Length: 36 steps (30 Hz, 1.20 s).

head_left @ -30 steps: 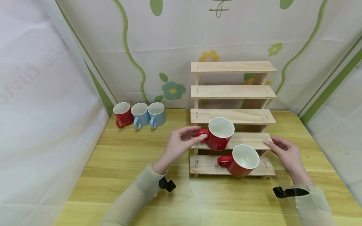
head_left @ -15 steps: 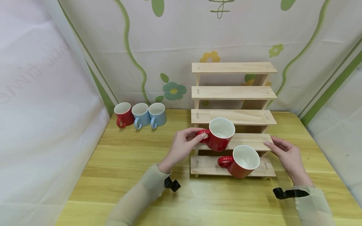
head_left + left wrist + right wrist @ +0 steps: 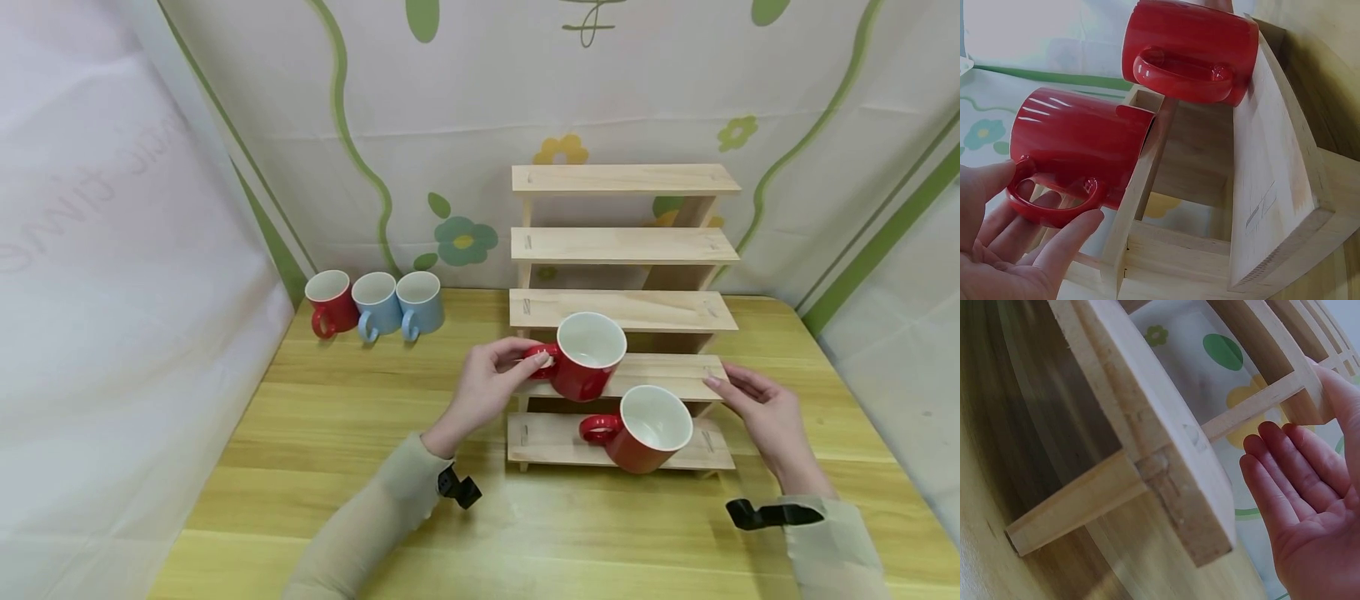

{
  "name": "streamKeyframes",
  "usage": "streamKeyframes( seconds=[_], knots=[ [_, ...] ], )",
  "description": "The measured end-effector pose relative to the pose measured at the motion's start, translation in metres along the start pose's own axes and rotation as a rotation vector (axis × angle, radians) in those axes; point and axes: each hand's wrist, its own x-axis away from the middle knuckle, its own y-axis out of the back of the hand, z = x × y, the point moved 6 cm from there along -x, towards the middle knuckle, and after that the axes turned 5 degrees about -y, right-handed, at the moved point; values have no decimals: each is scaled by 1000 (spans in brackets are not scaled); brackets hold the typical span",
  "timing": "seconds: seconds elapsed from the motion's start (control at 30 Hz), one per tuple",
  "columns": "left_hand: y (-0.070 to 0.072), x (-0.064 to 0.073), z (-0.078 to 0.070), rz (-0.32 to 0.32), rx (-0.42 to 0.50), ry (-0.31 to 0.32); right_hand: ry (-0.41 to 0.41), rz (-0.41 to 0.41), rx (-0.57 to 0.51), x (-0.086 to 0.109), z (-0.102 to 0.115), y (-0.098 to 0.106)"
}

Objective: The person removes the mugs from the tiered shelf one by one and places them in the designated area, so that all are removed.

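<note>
My left hand (image 3: 487, 387) pinches the handle of a red mug (image 3: 581, 375) with a white inside, at the second step from the bottom of a pale wooden stepped rack (image 3: 626, 310). In the left wrist view, that mug (image 3: 1075, 140) has its base at the step, thumb and fingertips on its handle. A second red mug (image 3: 641, 442) stands on the lowest step, handle to the left. My right hand (image 3: 768, 417) is at the right end of the second step. The right wrist view has its thumb touching the step's end and its fingers (image 3: 1297, 469) straight beside it.
At the table's back left, a red mug (image 3: 333, 308) and two light blue mugs (image 3: 378, 312) stand in a row, handles forward. Three bare steps rise behind the mugs on the rack. A patterned cloth wall (image 3: 450, 100) closes off the back of the wooden table (image 3: 360, 400).
My left hand and forearm have shifted slightly right, fingers closer about the handle. Both mugs on the rack keep their places, and my right hand stays at the step's end.
</note>
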Motion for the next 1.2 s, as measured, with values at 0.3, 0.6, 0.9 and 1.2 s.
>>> streamKeyframes(
  seconds=[0.3,0.6,0.9,1.2],
  knots=[
    [1,4,-1,-15,24,-17,3,2,1,1,0,0],
    [9,9,-7,-62,56,-23,7,-8,28,1,1,0],
    [28,11,-27,-118,106,-34,12,-14,58,0,1,0],
    [58,16,-48,-220,109,-113,18,-13,51,2,5,-2]
  ],
)
